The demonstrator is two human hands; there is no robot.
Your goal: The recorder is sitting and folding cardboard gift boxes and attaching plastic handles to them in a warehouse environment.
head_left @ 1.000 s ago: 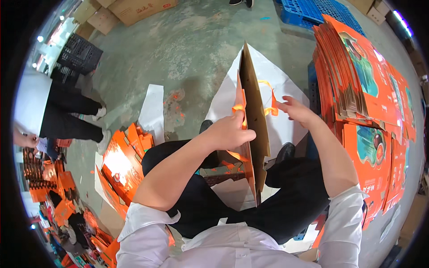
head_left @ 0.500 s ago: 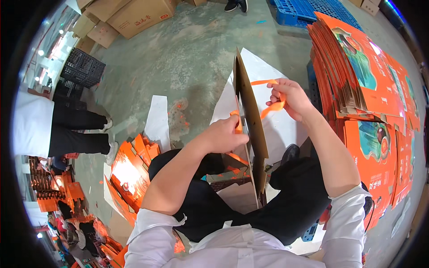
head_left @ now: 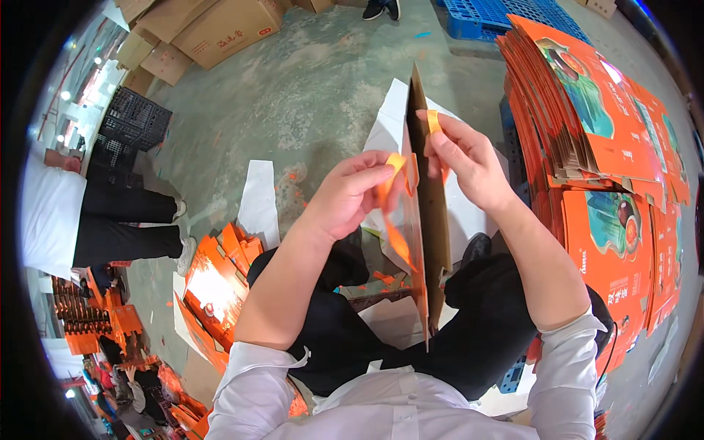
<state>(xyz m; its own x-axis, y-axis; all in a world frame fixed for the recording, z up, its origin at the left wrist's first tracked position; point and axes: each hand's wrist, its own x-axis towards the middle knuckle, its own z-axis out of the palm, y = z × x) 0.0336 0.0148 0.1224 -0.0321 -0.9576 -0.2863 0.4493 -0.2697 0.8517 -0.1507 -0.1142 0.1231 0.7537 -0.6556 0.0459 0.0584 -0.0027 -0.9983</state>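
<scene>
A folded orange cardboard box blank (head_left: 434, 227) stands on edge between my knees, its brown inner side facing right. On its left side, my left hand (head_left: 345, 192) pinches an orange ribbon (head_left: 398, 243) between thumb and fingers, and a length of it hangs down along the board. Across the top part of the board, my right hand (head_left: 468, 163) is closed on another visible stretch of orange ribbon (head_left: 433, 122) against the brown side. Whether both stretches are one ribbon is hidden by the board.
Tall stacks of flat orange printed boxes (head_left: 612, 249) rise at my right, near a blue pallet (head_left: 480, 20). More orange cardboard (head_left: 213, 290) lies at my left. White sheets (head_left: 257, 202) lie on the floor. A person (head_left: 121, 213) stands at far left, beside black crates (head_left: 136, 117).
My left hand has risen, lifting its ribbon end away from the board. My right hand has moved left, up against the board with its ribbon. The board has turned slightly more upright.
</scene>
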